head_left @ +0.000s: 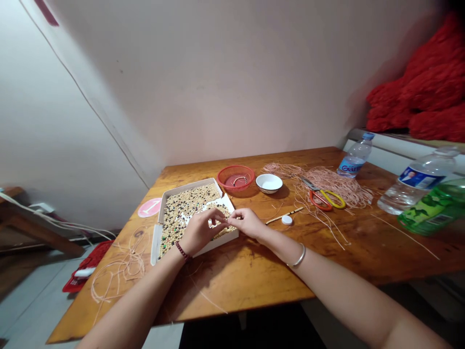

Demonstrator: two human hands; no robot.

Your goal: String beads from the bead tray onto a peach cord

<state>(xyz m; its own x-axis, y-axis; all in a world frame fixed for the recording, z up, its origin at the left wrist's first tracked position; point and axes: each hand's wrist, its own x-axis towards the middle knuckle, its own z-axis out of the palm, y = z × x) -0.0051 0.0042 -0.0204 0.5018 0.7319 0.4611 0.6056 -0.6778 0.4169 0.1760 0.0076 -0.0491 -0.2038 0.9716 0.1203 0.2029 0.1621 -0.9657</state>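
Over the right side of one shallow box (159, 242) of beads (189, 199), the left hand (205, 227) and right hand (247, 223) meet, fingertips pinched closed; what they grip is too small to tell. Both hide some beads. Just right lie one beaded strand (276, 219) and one white cap (286, 220). Behind stand one red basket (236, 187) and one bowl (269, 183); rightward, one pair of scissors (320, 194) on heaped cord (341, 184), then three bottles (353, 160). Loose cord (121, 271) lies left.
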